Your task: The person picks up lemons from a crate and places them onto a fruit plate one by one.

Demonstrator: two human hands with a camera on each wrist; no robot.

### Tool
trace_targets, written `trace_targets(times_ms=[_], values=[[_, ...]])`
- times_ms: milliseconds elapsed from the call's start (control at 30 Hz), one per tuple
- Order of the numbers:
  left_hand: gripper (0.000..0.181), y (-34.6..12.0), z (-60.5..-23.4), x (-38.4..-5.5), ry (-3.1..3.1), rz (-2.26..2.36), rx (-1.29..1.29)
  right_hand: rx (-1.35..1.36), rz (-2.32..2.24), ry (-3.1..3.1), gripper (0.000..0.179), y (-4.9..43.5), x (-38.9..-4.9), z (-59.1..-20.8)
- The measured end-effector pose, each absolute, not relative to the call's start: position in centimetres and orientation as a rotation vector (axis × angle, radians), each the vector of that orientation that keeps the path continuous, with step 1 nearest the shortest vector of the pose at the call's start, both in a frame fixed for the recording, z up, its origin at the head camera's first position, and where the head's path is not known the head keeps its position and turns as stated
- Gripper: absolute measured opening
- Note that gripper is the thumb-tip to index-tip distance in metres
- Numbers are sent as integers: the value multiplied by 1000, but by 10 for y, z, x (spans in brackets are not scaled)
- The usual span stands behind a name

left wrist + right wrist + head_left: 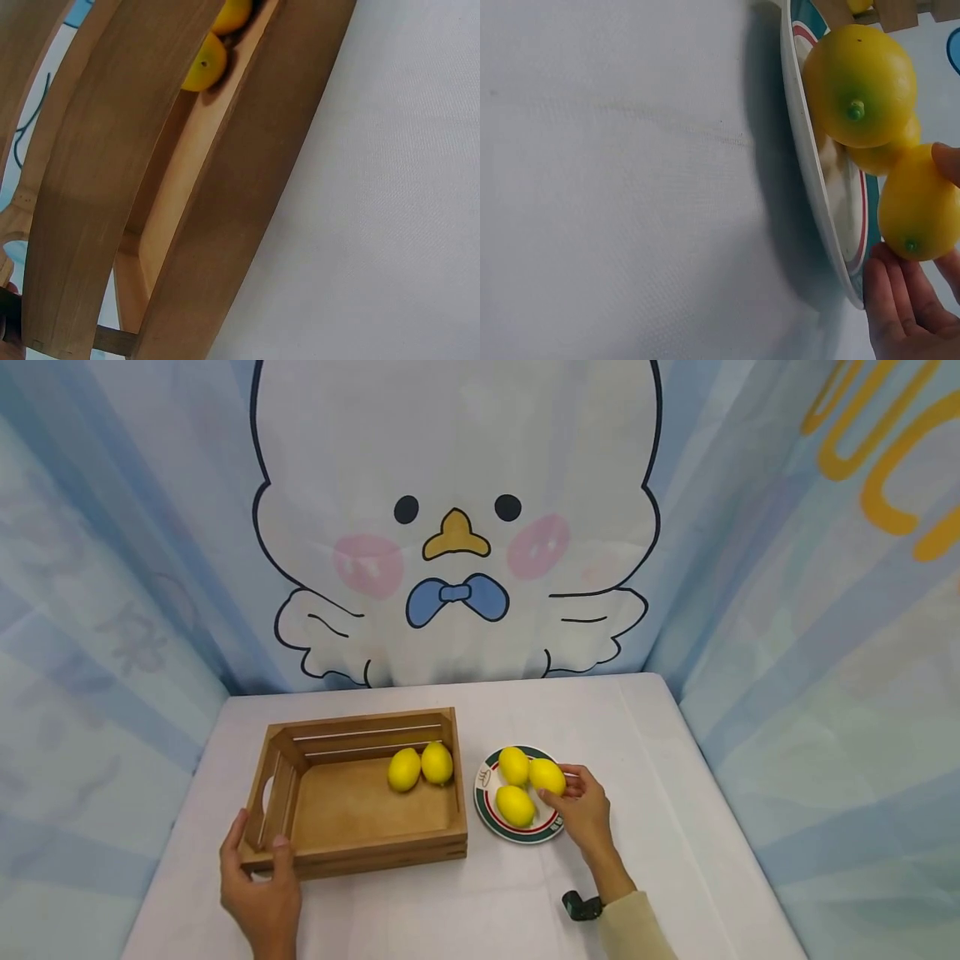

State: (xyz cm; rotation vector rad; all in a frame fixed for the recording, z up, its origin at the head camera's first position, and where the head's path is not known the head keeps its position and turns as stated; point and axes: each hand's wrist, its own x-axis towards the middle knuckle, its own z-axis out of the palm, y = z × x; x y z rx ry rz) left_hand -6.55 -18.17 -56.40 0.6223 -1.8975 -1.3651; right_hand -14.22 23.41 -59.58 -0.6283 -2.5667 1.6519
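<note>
My left hand (262, 893) grips the near left corner of a slatted wooden crate (375, 856), thumb on the front wall and fingers at the left side. Two yellow lemons (404, 770) lie inside, by the crate's right wall. To the right of the crate stands a round plate (487, 814) with a green and red rim, bearing three lemons. Over its right edge, my right hand (587, 814) holds the rightmost lemon (919, 206) between thumb and fingers. Beside it on the plate are a back lemon (513, 766) and a front lemon (859, 86).
A white cloth covers the table (697, 860). Printed curtains (457, 435) hang behind it and at both sides. A small black device (582, 906) sits at my right wrist.
</note>
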Motion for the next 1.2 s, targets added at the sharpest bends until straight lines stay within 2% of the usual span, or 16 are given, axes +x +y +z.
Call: trace_targets(times_ms=[367,1200], values=[[60,-182,-563,-65,-1883,-1374,618,-641,1419,-2613,56,227,-142,-599],[62,-183,-565,-66,-1887,-1384,606,-598,1317,-2644,56,219,-143,-604]])
